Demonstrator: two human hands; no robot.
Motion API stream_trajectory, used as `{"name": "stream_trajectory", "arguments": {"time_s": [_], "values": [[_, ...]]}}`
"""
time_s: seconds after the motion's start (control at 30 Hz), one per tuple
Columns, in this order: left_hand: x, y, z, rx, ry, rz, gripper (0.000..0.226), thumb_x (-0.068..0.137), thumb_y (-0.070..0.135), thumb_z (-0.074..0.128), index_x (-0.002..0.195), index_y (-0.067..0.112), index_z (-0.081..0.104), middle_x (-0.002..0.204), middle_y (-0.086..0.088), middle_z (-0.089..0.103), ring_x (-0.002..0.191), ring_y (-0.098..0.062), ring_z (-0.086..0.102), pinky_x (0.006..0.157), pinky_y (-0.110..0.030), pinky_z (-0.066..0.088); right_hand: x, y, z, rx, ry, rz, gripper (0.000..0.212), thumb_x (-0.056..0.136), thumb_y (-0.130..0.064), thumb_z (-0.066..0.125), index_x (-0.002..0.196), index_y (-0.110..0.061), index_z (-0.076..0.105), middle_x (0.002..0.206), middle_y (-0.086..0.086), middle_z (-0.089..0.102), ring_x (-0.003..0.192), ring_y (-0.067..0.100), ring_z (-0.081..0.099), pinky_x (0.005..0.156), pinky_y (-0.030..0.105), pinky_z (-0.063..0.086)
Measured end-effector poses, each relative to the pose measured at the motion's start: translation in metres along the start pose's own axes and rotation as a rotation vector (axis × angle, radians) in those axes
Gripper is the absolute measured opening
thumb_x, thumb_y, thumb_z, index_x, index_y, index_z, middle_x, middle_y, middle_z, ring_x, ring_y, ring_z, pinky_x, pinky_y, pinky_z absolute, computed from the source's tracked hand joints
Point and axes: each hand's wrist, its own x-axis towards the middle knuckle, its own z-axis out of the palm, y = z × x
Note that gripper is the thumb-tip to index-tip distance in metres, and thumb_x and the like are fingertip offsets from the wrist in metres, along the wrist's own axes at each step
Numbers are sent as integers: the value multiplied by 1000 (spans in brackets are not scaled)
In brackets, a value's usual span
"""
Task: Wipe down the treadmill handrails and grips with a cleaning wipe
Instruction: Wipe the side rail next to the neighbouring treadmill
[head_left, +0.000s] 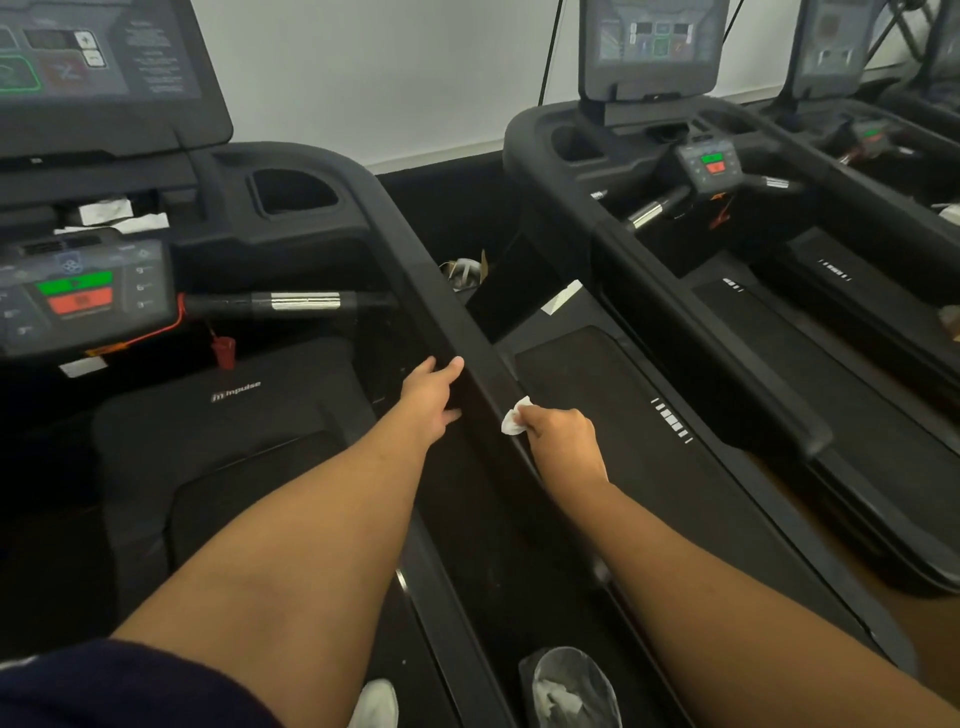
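Row of black treadmills against a pale wall. Nearest machine's right handrail: long axis running from console toward camera, sloping down-right. Left hand resting on handrail's inner side, fingers loosely open, holding nothing. Right hand closed around crumpled white wipe, pressed at handrail's outer edge. Clear bag of used wipes below.

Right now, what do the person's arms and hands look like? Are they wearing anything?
Both forearms are bare, with no gloves, watch, rings or bracelets showing on the left hand or the right hand. A dark navy sleeve covers the upper left arm. The nails are short and unpainted.
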Motion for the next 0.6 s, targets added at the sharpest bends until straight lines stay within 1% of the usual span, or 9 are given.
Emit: {"name": "stream_trajectory", "arguments": {"time_s": [0.03,0.1,0.17,0.2,0.3,0.37,0.47,0.53,0.6], "values": [[-4,-7,-2,-32,-13,-16,70,93,23,73,154,26,38,150,-6,48,135,-29,49,108,-58,44,-8,5,0,4,2,-4,44,81,10,52,98,-28,65,71,2,60,54,13,48,57,32,53],[-13,-20,-4,-85,-29,-37,59,96,23,69,149,23,46,147,-8,51,135,-30,49,108,-57,44,-25,13,-2,9,-7,-2,41,81,8,52,96,-29,63,70,0,58,54,15,50,55,26,51],[-22,-33,-3,-114,-20,-41,48,99,22,65,145,20,51,145,-9,53,134,-31,51,108,-55,45,-41,19,-5,79,-44,14,31,85,0,50,96,-27,62,74,4,59,56,16,50,53,17,43],[-26,-38,-1,-128,-8,-37,46,100,20,63,144,20,52,145,-9,53,133,-31,51,109,-53,45,-49,23,-6,93,-51,13,28,87,-3,50,97,-27,62,76,4,61,59,16,52,54,16,41],[-40,-49,7,-134,20,-19,47,102,16,60,147,19,50,147,-10,51,137,-30,48,113,-50,42,-72,33,-6,77,-21,-10,28,88,-3,52,100,-26,61,82,1,66,69,19,63,59,25,50],[-48,-54,12,-132,32,-7,49,101,15,61,149,19,48,148,-10,50,139,-30,46,114,-49,41,-85,37,-7,63,-7,-18,31,86,-1,56,100,-28,60,79,-2,65,66,15,64,59,28,54],[-56,-56,16,-101,36,1,51,101,16,62,149,18,47,147,-11,51,136,-31,49,113,-48,42,-97,40,-10,24,-8,-28,34,85,2,59,101,-28,62,70,-2,61,57,10,58,50,23,50],[-63,-53,17,-58,39,0,48,102,17,60,148,17,48,147,-12,51,133,-34,52,111,-50,44,-103,40,-13,6,-16,-37,32,86,1,58,102,-27,62,71,-4,60,58,10,58,52,22,50],[-67,-49,18,-21,42,-12,45,103,17,58,147,16,49,149,-13,48,132,-39,51,108,-51,46,-110,42,-15,15,-49,-49,29,88,-4,56,103,-28,60,73,-4,59,59,11,56,55,25,50]]}}
